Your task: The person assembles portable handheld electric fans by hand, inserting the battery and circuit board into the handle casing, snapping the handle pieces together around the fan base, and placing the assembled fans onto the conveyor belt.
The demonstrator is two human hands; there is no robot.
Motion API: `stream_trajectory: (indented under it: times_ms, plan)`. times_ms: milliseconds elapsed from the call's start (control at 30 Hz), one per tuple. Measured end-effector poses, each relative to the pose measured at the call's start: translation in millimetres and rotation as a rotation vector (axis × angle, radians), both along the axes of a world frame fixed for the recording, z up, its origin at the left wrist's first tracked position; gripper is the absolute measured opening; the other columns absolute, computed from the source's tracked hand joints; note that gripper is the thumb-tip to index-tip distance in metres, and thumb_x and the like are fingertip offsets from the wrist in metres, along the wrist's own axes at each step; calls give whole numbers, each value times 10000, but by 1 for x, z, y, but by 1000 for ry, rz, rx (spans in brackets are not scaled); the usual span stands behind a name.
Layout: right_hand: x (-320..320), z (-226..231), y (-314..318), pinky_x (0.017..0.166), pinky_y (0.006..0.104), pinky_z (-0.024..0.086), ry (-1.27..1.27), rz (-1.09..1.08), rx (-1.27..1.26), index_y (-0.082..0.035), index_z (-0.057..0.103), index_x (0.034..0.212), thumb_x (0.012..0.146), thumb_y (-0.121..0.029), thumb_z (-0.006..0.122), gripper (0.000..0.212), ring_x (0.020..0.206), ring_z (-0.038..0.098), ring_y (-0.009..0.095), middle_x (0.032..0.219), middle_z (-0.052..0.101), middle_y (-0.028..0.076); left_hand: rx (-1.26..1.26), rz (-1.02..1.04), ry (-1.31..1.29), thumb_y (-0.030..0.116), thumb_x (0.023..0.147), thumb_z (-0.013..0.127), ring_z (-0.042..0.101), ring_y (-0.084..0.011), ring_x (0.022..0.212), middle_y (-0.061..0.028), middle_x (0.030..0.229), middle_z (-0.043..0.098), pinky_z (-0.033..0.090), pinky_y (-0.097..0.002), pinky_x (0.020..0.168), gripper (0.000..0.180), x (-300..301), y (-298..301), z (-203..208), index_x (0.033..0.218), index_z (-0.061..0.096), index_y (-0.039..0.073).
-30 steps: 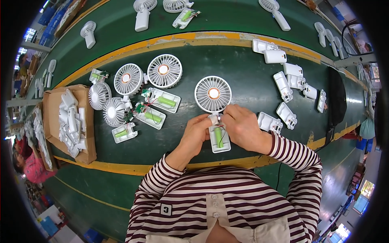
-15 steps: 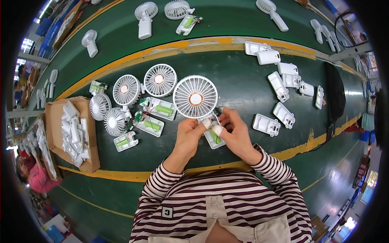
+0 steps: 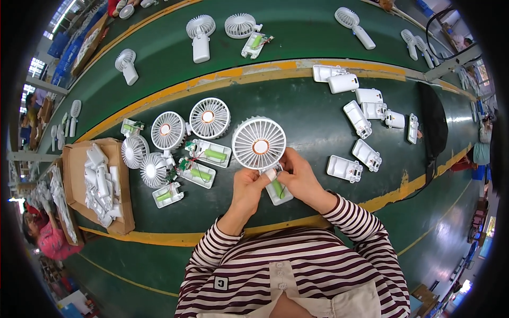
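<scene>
Factory assembly line, green conveyor belt (image 3: 318,122), fan parts (image 3: 208,117)

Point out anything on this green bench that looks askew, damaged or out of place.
Nothing looks damaged or spilled. The fan held by the left hand and right hand has its handle shell open, green battery exposed. The open shells to its left lie at mixed angles.
</scene>
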State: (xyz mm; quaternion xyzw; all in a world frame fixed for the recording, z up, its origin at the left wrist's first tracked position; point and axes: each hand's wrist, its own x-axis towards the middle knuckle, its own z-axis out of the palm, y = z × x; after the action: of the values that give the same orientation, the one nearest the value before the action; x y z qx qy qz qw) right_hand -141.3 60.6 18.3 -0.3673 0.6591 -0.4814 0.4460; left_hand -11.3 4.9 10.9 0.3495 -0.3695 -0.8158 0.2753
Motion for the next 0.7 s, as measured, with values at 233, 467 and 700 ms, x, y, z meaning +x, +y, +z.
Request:
stream_trajectory:
  times_ms: [233,467,700]
  plan:
    - [-13,-3,-6,672,314,470,75,153,108,51,433,1176,742,-153,604,509,730,584,216,882,578,149,38,28,-16,34,827,566,577,-83,724,-45,864,624,461,-221,612,167,-2,-8,-5,982,598,-20]
    - [-74,38,-96,691,367,454,916,-34,-247,40,499,1085,743,-212,601,437,778,548,303,858,537,163,161,-64,-65,80,849,525,631,-260,791,-162,904,620,526,-362,706,207,-1,-14,-5,991,547,-69]
    - [-126,4,-225,834,478,432,1290,-116,-46,-27,426,1202,713,-400,620,645,1010,460,408,1193,428,176,172,-121,-30,69,840,536,630,-281,810,-176,915,620,525,-375,727,215,-7,-6,-10,983,551,-91]
